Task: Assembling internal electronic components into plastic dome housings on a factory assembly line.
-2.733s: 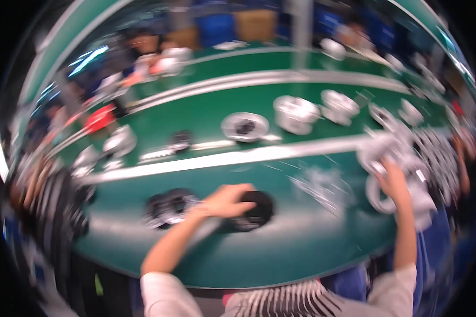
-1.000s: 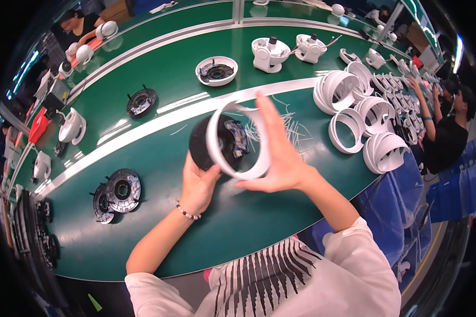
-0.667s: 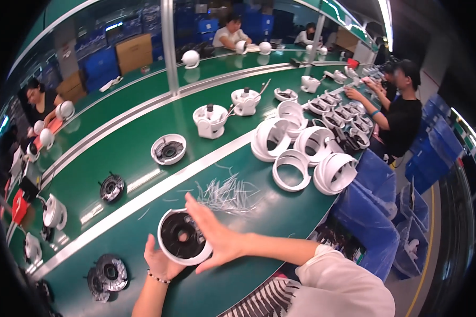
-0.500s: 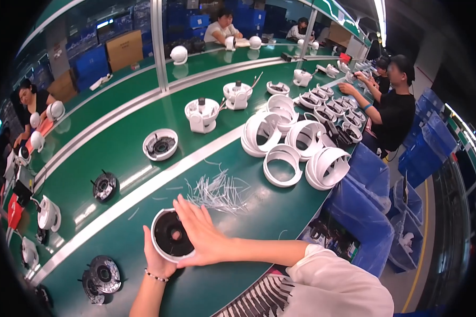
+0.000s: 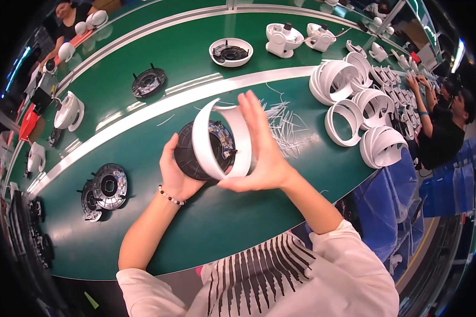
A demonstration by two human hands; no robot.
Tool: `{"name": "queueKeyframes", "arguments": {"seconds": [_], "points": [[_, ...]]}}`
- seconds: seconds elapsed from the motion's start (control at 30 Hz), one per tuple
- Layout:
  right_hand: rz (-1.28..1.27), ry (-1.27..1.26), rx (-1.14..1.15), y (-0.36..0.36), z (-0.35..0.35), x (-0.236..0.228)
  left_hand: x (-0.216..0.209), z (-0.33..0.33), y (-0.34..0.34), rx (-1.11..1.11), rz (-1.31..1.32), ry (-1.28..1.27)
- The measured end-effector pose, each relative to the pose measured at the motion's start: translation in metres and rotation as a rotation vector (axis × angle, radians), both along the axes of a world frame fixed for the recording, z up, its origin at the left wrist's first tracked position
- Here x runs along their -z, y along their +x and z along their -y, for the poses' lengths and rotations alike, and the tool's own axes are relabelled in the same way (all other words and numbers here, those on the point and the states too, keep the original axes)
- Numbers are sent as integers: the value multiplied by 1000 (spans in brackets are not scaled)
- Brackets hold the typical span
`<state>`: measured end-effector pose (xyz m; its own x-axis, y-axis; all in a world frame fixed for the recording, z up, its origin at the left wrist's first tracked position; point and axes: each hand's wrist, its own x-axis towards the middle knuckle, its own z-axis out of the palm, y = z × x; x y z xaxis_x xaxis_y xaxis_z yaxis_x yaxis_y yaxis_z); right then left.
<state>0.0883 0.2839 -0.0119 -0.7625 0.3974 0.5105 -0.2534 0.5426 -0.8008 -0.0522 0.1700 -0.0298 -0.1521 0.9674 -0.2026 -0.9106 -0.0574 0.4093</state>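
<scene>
My left hand (image 5: 179, 173), with a beaded bracelet at the wrist, grips a round black plastic base (image 5: 186, 154) by its left edge. A blue circuit board (image 5: 221, 138) shows on the base. My right hand (image 5: 267, 153) holds a white cylindrical housing ring (image 5: 201, 138) from its right side, thumb low and fingers stretched up along it. The ring stands tilted in front of the base and overlaps it; I cannot tell whether they touch. Both are above the green bench. A scatter of thin white strips (image 5: 284, 127) lies just beyond my right hand.
Two black bases with boards (image 5: 111, 186) lie to the left. More white rings (image 5: 344, 122) stand at the right. Beyond the pale rail (image 5: 195, 87) sit another black base (image 5: 148, 82), a white bowl-shaped shell (image 5: 230, 53) and camera housings (image 5: 283, 39). A co-worker (image 5: 444, 129) works at far right.
The white ring and black base were face-on together between my palms; now the ring is tilted from the base and the board shows. The view has swung left and downward.
</scene>
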Motion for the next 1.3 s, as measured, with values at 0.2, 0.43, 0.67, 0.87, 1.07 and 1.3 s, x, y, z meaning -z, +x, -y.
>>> {"name": "queueKeyframes", "arguments": {"seconds": [0.2,0.43,0.67,0.87,1.07,1.3], "points": [[46,-247,-81,6,8,-1,0,6,3,4,36,78],[76,-186,-56,-5,7,14,3,5,10,-128,-104,53],[63,46,-34,-6,16,11,8,4,11,-160,-158,61],[93,309,60,-6,23,5,-5,9,14,-73,-122,157],[170,380,10,-9,26,6,7,12,1,77,-145,72],[263,362,-63,-12,26,5,18,19,-8,132,-96,114]]}}
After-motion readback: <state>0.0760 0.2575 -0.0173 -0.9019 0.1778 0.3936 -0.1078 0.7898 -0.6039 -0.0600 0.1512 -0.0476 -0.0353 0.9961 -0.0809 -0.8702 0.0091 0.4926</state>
